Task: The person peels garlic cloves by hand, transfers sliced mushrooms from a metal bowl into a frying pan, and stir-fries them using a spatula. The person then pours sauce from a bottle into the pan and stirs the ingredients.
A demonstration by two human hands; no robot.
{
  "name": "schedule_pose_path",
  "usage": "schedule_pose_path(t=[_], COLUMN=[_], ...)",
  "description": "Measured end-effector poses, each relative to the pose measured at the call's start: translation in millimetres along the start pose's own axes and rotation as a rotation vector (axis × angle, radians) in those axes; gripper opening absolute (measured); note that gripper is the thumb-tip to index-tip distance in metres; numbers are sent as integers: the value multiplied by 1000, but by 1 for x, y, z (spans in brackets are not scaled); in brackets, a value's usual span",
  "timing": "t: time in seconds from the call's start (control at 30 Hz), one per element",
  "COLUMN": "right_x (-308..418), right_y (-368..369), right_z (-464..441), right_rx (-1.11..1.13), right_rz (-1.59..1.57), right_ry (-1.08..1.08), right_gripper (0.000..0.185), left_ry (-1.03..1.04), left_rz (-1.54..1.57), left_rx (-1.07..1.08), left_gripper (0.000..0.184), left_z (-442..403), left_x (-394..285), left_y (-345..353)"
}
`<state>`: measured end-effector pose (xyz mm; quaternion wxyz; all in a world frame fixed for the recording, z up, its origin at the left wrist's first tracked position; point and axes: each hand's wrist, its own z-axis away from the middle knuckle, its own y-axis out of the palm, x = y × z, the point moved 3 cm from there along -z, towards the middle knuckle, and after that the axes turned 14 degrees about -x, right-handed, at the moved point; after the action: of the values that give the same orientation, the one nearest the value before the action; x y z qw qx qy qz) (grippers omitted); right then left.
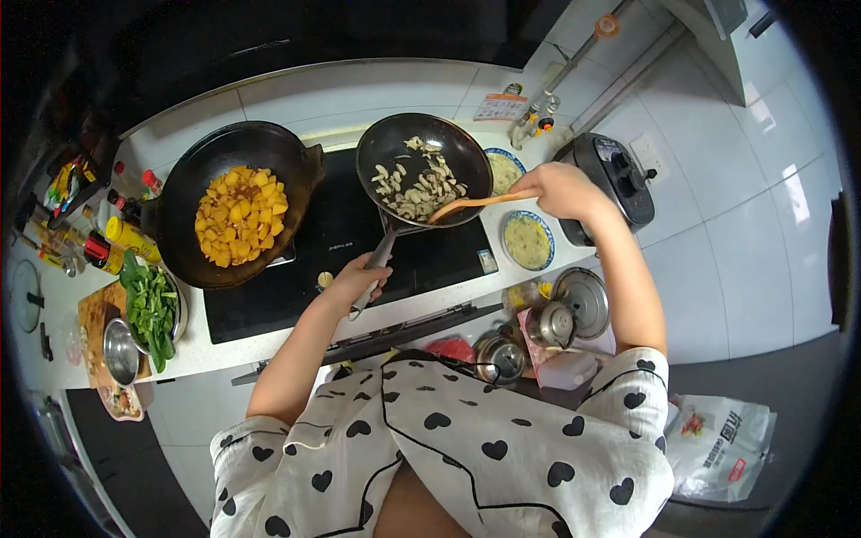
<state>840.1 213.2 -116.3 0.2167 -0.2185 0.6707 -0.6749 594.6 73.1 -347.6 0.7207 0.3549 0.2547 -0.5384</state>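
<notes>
My left hand (357, 282) is wrapped around the grey handle of a dark frying pan (377, 157) on the right side of the stove. Sliced pieces that look like mushrooms or meat (417, 193) lie inside it. In my right hand (567, 190) is an orange-brown wooden spatula (480, 203), its tip among the slices near the pan's lower right. To the left, a large black wok (184, 215) holds yellow-orange chunks, perhaps potato (240, 215). Two blue-rimmed dishes of pale green food stand right of the pan, one of them the nearer bowl (529, 240).
A black appliance (619, 179) stands at the counter's right. Leafy greens (151, 305), a metal bowl (121, 351) and a cutting board (94, 314) sit at the left, below several sauce bottles (130, 235). An open drawer (498, 359) with pots is below the stove.
</notes>
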Motion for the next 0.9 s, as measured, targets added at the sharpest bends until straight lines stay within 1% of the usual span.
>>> schedule_pose_path(t=[0.07,0.1,0.13,0.17,0.2,0.3,0.4,0.43,0.47,0.53,0.6,0.63,0.67,0.7,0.73,0.8,0.83,0.9], right_x=[-2,0,7,0,-2,-15,-13,-9,-8,-4,-15,-31,-27,-33,-41,-83,-78,-98], right_y=[36,52,57,66,69,69,110,123,129,99,62,53,28,17,10,33,35,65], right_z=[-8,-14,-19,-25,-33,-50,-61,-59,-56,-52,-57,-64,-65,-72,-78,-97,-95,-107], right_rx=[3,-71,-111,-177,-242,-322,-330,-230,-244,-204,-60,-59,-3,127,197,422,443,512], right_rz=[1,-8,-52,-87,-123,-104,-127,-158,-105,-134,-201,-202,-224,-205,-209,-407,-512,-816], right_ry=[29,38,138,153,167,175,165,144,96,112,198,158,257,438,442,720,809,908], right_gripper=[35,35,34,33,33,37,42,46,45,40,30,26,27,29,29,22,21,18], left_ry=[-3,-6,-8,-8,-2,2,-5,0,6,4,4,8,15,15,15,13,13,13], left_rz=[-3,-4,-3,-3,-3,6,-4,-7,-8,7,21,25,27,28,30,29,28,17], left_rx=[4,6,6,5,13,25,9,1,-10,-2,14,24,33,30,26,20,19,12], left_gripper=[37,37,37,37,37,38,38,39,39,39,40,40,40,40,40,41,41,41], left_z=[-3,-2,-2,-2,-2,-2,0,0,0,-1,-1,-1,-1,0,0,1,-1,0], left_x=[1,2,2,1,0,1,-1,0,0,0,2,1,0,0,-1,1,2,1], left_y=[-1,0,0,-2,-3,-1,1,1,0,-2,0,0,0,0,0,0,-1,-1])
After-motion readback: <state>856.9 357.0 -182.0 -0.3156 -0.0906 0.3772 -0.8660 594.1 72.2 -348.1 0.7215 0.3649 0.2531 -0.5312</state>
